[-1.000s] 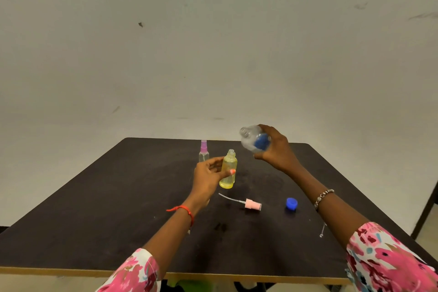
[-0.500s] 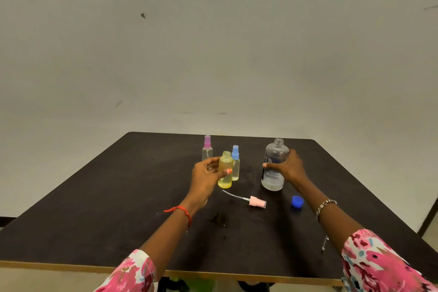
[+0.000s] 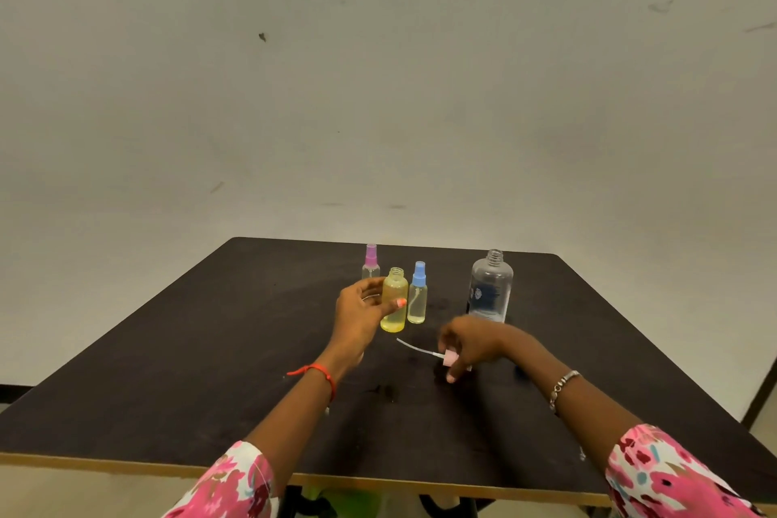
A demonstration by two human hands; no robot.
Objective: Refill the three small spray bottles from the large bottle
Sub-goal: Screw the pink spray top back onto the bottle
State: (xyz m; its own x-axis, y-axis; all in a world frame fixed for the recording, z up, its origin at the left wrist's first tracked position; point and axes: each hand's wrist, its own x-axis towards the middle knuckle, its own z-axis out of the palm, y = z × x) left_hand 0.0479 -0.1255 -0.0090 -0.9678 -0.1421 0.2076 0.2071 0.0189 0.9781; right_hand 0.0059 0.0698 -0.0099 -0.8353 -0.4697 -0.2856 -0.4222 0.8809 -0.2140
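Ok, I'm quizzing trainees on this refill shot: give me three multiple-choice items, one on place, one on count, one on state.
1. The large bottle stands: A) right of the yellow bottle B) left of it C) in a hand.
2. Small bottles wearing spray tops: A) one B) two C) three.
3. The yellow bottle is: A) capped B) lying down C) upright, open-necked.
1A, it stands apart on the right; 2B, only the pink-topped bottle and blue-topped bottle; 3C, the left hand holds it upright, neck bare.
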